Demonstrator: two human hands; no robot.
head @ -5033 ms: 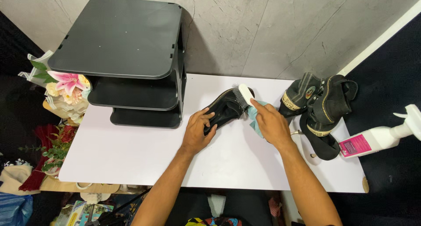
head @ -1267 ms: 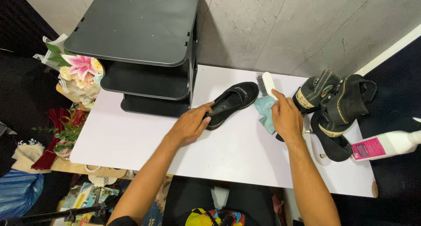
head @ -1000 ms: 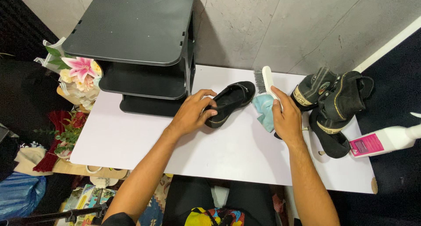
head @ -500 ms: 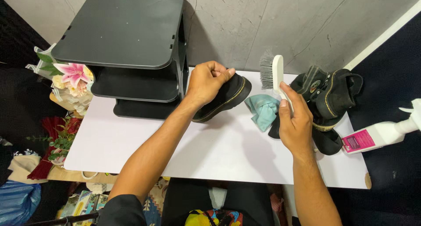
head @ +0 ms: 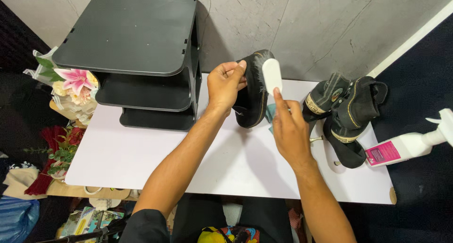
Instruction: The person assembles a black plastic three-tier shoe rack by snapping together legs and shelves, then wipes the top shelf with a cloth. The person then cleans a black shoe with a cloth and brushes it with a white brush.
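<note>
A white bench [head: 118,158] carries the whole scene, and everything else is placed from it. At its far left corner stands a black three-tier shelf unit [head: 132,33]; off its left edge sits a bouquet with a pink lily [head: 75,82]. On the bench's right side lies a heap of black high-top sneakers [head: 349,111], and a white spray bottle with a pink label [head: 406,146] rests at the right edge, its nozzle hanging past the edge.

Above the middle of the bench the person lifts a black shoe [head: 252,106] upright. The left hand [head: 225,85] has its grip closed on the shoe's upper edge, fingers curled over the rim. The right hand [head: 289,127] is clamped on a white-backed brush [head: 271,75], bristles pressed to the shoe's side. A blue cloth [head: 270,114] peeks out on the bench just below the shoe, partly hidden by the right hand.

The risks look modest. The shoe is held only by its rim, so a hard brush stroke could twist it out of the left hand's grip and drop it onto the bench. Loosened dirt would likely fall onto the white bench and the cloth. The spray bottle at the right edge looks liable to roll off if the right elbow nudges it.
</note>
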